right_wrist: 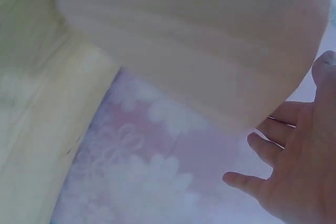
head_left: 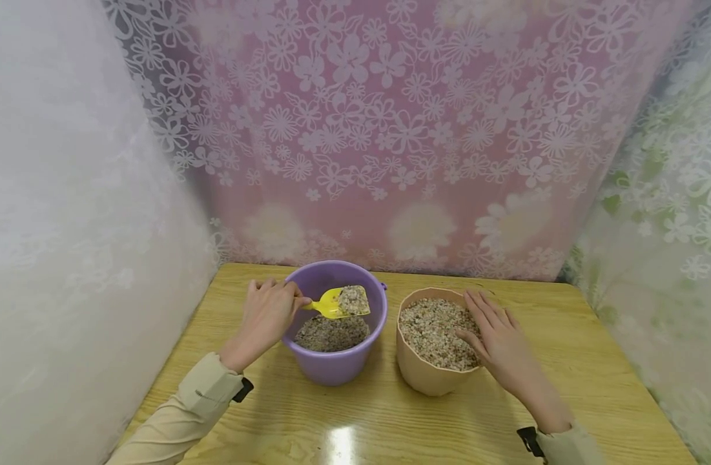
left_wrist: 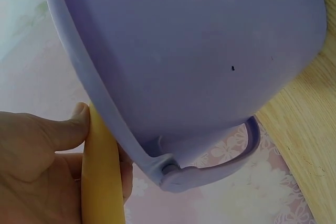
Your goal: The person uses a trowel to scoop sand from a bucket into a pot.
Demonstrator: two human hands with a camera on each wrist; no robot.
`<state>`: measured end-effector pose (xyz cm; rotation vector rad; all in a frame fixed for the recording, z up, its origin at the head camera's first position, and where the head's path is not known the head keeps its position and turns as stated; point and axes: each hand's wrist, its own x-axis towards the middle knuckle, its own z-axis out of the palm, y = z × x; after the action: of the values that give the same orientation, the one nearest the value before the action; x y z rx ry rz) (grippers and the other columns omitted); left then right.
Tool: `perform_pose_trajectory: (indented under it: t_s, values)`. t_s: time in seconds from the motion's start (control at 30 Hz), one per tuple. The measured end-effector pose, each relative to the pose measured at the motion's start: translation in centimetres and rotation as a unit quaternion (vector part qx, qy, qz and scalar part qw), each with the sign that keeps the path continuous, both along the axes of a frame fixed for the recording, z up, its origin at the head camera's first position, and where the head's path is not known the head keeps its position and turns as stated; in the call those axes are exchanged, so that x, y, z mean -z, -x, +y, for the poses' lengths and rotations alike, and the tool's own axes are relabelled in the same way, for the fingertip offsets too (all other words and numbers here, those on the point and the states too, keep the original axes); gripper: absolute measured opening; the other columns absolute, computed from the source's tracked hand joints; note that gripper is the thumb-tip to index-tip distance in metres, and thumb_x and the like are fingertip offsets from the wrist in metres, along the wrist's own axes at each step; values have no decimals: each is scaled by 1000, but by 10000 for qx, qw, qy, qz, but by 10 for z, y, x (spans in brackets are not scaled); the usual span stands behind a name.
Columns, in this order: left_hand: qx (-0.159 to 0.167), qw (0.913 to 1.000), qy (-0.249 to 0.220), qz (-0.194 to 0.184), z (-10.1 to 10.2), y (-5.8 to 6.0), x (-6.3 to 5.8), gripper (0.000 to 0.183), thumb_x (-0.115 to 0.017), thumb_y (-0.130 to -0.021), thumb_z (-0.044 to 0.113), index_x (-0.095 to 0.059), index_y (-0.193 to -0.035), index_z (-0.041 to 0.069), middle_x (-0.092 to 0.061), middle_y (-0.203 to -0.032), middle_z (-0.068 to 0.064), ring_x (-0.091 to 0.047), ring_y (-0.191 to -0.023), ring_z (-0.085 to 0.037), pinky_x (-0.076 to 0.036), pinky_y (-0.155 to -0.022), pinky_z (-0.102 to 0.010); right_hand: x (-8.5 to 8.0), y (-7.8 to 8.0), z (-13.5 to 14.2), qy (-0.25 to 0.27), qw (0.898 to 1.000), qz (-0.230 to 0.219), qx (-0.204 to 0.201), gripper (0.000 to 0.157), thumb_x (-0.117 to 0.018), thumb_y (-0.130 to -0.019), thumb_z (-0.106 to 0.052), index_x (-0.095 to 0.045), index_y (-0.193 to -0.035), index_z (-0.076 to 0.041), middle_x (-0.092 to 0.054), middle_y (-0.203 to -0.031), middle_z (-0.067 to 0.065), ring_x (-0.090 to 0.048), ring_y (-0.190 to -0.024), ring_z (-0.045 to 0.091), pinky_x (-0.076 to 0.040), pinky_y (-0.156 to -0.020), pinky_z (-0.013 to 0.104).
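Observation:
My left hand point(head_left: 269, 316) grips the handle of a small yellow shovel point(head_left: 330, 304) over a purple bucket point(head_left: 333, 369). A heap of pale grit point(head_left: 353, 299) lies on the shovel's blade. Inside the bucket is more gritty material point(head_left: 332, 333), darker in tone. In the left wrist view, thumb and fingers wrap the yellow handle point(left_wrist: 101, 166) beside the bucket's rim. My right hand point(head_left: 499, 340) rests at the right rim of a beige pot point(head_left: 427, 380), thumb reaching over the grit point(head_left: 439, 329) that nearly fills it. The right wrist view has its fingers spread near the pot's edge.
Both containers stand side by side on a wooden table point(head_left: 355, 420). A flowered pink curtain point(head_left: 378, 129) hangs behind the table's back edge, with pale sheets on both sides. The bucket's handle point(left_wrist: 226, 169) hangs down on its outside.

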<state>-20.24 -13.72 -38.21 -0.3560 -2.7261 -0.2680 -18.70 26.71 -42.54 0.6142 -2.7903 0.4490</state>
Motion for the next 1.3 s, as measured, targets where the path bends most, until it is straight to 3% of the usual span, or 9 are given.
perform_pose_trajectory:
  t_s: [0.33,0.6,0.9,1.13,1.3]
  values:
    - [34,10000,-26,-36,5,2,-5,21,-71,-93,36,-76,-88,16,-71,-79,3,-49,-67,-17,-29,-72,-37,21,-11,37,-47,9998,-68,190,75,-55,-104,-42,-21,-162,-8,-23,-166,17,-20,-152,39,-16,-115,67]
    - [82,9999,10,-120,13,7,-14,23,-69,-94,38,-75,-89,16,-71,-80,4,-45,-64,-18,-27,-72,-38,27,-11,38,-89,9997,100,219,73,-54,-104,-42,-23,-161,-8,-28,-164,18,-24,-151,39,-21,-114,67]
    - [107,9995,176,-250,24,8,-25,23,-67,-96,38,-76,-91,17,-73,-88,5,-53,-80,-21,-32,-78,-42,28,-11,36,-22,9997,157,169,72,-55,-104,-39,-24,-161,-7,-29,-163,19,-27,-149,41,-22,-113,67]
    - [258,9970,525,-515,47,11,-39,28,-61,-100,41,-74,-97,17,-73,-92,5,-56,-83,-20,-32,-81,-40,28,-10,36,-79,9997,63,220,72,-53,-105,-41,-24,-161,-8,-30,-163,19,-26,-150,39,-26,-110,68]
    - [502,9950,805,-304,70,15,-43,30,-60,-100,42,-73,-91,16,-71,-85,3,-52,-74,-19,-28,-74,-36,30,-10,37,-49,9997,7,243,72,-53,-105,-42,-24,-161,-8,-29,-163,19,-24,-151,38,-24,-111,68]
